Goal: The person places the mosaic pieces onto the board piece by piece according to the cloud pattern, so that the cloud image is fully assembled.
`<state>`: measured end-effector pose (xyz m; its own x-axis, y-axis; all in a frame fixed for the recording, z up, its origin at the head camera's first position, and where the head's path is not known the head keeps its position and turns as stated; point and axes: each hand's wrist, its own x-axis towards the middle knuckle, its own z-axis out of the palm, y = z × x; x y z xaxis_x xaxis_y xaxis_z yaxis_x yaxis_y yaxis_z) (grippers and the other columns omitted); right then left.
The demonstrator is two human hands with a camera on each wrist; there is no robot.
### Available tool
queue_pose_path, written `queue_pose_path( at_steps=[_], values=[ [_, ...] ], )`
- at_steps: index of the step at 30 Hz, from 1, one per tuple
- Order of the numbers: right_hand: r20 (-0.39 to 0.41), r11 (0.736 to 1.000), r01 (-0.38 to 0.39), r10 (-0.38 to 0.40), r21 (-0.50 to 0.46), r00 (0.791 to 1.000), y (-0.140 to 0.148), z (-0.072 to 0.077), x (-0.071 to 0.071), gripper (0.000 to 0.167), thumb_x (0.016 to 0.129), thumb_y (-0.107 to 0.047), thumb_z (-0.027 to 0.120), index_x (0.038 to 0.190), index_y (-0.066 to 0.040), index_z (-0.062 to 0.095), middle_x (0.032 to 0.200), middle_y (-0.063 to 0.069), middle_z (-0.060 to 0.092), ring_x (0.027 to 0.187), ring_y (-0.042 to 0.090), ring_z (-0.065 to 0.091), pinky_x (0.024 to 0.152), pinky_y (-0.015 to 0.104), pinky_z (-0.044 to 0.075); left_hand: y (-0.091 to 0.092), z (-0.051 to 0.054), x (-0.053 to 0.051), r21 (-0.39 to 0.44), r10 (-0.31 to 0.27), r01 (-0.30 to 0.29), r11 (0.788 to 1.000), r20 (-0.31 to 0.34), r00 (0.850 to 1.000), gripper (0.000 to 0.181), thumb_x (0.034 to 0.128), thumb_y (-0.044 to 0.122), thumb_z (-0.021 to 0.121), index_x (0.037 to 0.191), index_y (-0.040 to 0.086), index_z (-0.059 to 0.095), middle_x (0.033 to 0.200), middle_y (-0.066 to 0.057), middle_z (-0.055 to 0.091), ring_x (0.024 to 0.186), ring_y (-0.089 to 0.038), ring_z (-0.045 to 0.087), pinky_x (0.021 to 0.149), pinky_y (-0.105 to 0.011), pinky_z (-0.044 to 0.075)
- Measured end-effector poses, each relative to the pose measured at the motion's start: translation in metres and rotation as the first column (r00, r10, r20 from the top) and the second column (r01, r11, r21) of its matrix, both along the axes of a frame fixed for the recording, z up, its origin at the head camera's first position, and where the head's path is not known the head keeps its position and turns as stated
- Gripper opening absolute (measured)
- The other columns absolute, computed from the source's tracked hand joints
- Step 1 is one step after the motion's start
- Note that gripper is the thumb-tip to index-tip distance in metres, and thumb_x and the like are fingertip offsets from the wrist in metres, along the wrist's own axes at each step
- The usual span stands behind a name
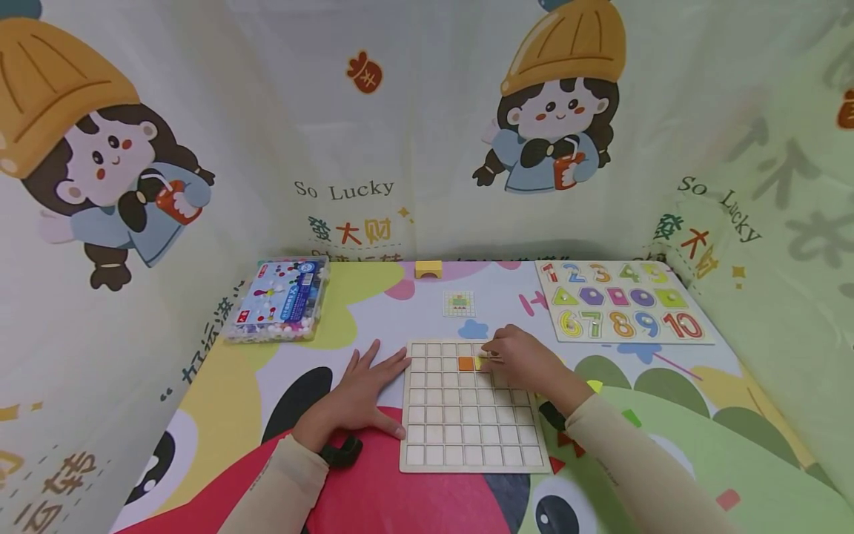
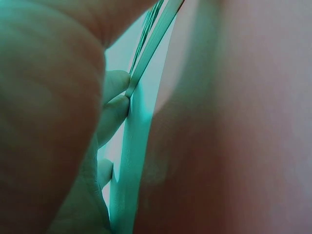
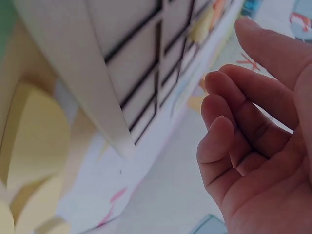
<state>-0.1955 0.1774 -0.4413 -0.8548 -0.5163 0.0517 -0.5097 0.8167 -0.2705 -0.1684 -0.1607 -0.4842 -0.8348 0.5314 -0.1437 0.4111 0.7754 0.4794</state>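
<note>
A wooden grid board (image 1: 427, 455) lies flat on the table between the hands. In its second row from the top sit an orange square tile (image 1: 465, 363) and, just right of it, a yellow tile (image 1: 478, 363) partly covered by fingers. The left hand (image 1: 360, 393) is spread flat, its fingers and thumb touching the board's left edge. Over the upper right of the board is the right hand (image 1: 523, 360). In the right wrist view its fingers (image 3: 219, 139) bend loosely, the thumb apart from them with nothing between, and the yellow tile (image 3: 201, 27) is beyond them.
A small pattern card (image 1: 459, 304) lies behind the board, a yellow arch block (image 1: 428, 269) farther back. A clear bead box (image 1: 279, 300) is at back left, a number puzzle (image 1: 623, 302) at back right. Red triangles (image 1: 557, 465) and a green piece (image 1: 630, 417) lie near the right forearm.
</note>
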Motion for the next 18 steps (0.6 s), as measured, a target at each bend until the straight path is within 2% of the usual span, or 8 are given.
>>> queue_pose_path(
  at_steps=[4,11,15,18],
  values=[
    [0.026,0.998,0.055,-0.054,-0.041,0.998,0.01,0.01,0.004,0.037,0.094,-0.028,0.082,0.123,-0.006,0.079,0.108,0.005,0.074,0.103,0.021,0.064,0.091,0.041,0.061,-0.001,0.0,0.001,0.01,0.003,-0.003,1.0,0.0,1.0,0.125,0.0651,0.071,0.089,0.167,0.027,0.034,0.178,0.007,0.022,0.166,-0.042,-0.004,0.128,-0.071,-0.006],
    [-0.021,0.984,0.097,-0.101,-0.149,0.995,0.038,0.02,0.014,0.04,0.09,-0.028,0.086,0.124,-0.007,0.079,0.109,0.005,0.075,0.101,0.022,0.068,0.088,0.044,0.062,-0.001,-0.001,0.001,0.014,0.003,-0.003,1.0,0.0,1.0,0.124,0.0655,0.072,0.089,0.168,0.027,0.034,0.178,0.008,0.021,0.166,-0.042,-0.004,0.128,-0.071,-0.006],
    [-0.062,0.972,0.109,-0.124,-0.209,0.99,0.059,0.021,0.024,0.039,0.088,-0.024,0.088,0.122,-0.007,0.079,0.106,0.005,0.075,0.096,0.023,0.069,0.079,0.037,0.061,-0.001,0.0,0.001,0.015,-0.001,0.001,1.0,-0.001,1.0,0.124,0.0661,0.072,0.089,0.167,0.027,0.034,0.178,0.008,0.022,0.166,-0.042,-0.005,0.128,-0.071,-0.006],
    [-0.081,0.963,0.119,-0.142,-0.24,0.986,0.073,0.021,0.035,0.039,0.088,-0.024,0.088,0.122,-0.007,0.079,0.103,0.005,0.075,0.091,0.023,0.067,0.07,0.029,0.054,-0.001,0.0,0.002,0.021,0.001,-0.001,1.0,-0.001,1.0,0.123,0.0663,0.071,0.089,0.167,0.027,0.035,0.178,0.008,0.022,0.166,-0.042,-0.005,0.128,-0.071,-0.006]
  ],
)
